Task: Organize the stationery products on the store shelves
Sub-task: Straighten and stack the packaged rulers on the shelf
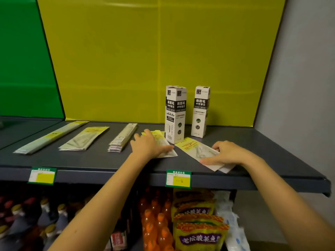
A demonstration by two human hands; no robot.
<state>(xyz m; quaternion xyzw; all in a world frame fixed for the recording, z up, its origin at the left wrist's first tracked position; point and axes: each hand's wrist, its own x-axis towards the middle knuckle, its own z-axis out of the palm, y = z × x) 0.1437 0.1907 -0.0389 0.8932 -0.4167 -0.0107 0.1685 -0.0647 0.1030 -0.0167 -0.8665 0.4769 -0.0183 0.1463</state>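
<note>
Both hands (148, 144) (227, 153) reach forward — palms down, flat.

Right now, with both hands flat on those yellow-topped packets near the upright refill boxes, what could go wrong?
1. The left hand works its packet right against the nearer refill box; a nudge could topple this tall, narrow box.
2. The right hand presses packets whose corners overhang the shelf front edge; sliding them outward may drop them onto the goods below.
</note>
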